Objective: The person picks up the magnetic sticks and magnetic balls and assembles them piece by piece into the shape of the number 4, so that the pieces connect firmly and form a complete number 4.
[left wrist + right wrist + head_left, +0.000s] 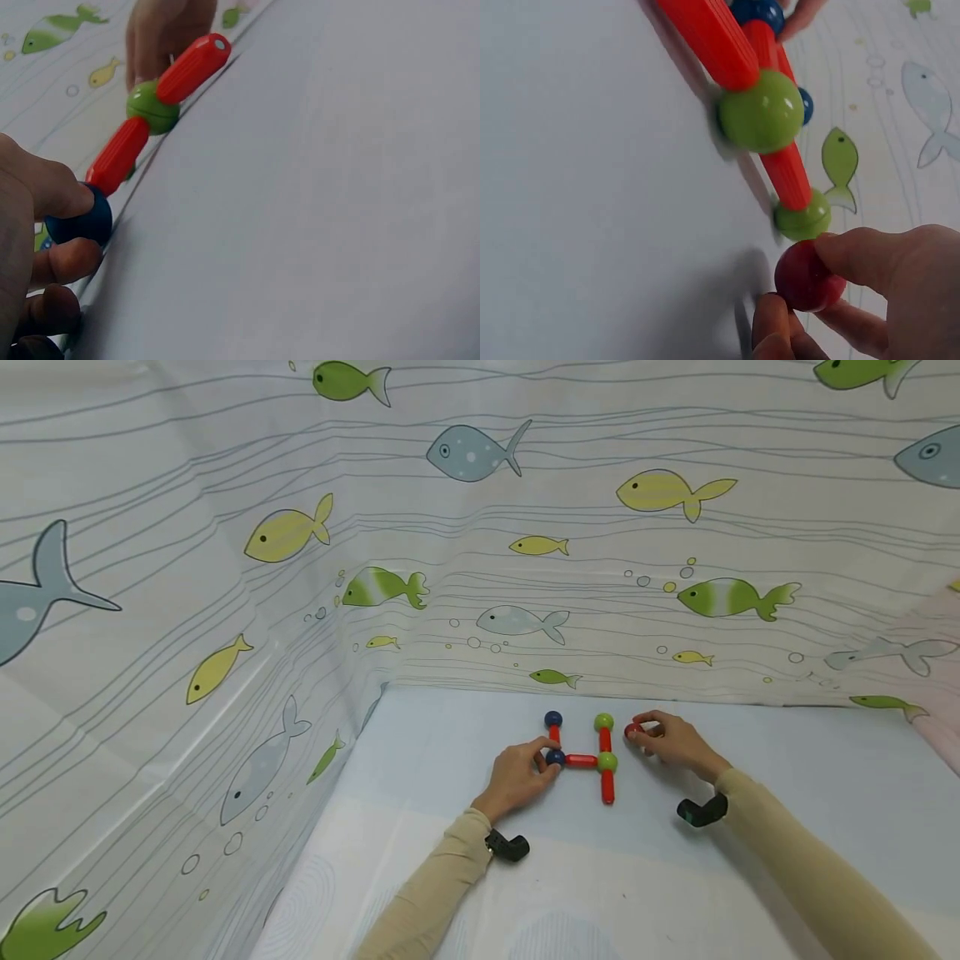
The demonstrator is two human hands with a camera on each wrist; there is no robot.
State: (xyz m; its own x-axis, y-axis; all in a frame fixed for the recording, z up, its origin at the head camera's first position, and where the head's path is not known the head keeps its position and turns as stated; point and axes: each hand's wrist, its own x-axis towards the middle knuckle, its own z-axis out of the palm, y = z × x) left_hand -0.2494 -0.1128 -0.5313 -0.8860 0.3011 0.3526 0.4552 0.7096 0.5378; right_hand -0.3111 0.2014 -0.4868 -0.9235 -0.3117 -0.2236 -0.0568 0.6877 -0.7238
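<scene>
My left hand (519, 777) pinches the near blue ball (90, 217) of a stick-and-ball figure lying on the table. From that ball a red rod (581, 761) runs right to a green ball (607, 762). Another rod (554, 737) joins it to the far blue ball (553, 719). At the green ball, one rod (605, 741) leads back to a second green ball (603, 722), and a rod (607, 787) with a free end points toward me. To the right of the figure, my right hand (675, 743) holds a dark red ball (808, 277) between thumb and fingers.
The figure lies near the back of the pale table (570, 885). Behind and to the left rises a white sheet (465, 527) printed with fish. Each wrist wears a small black device (702, 811).
</scene>
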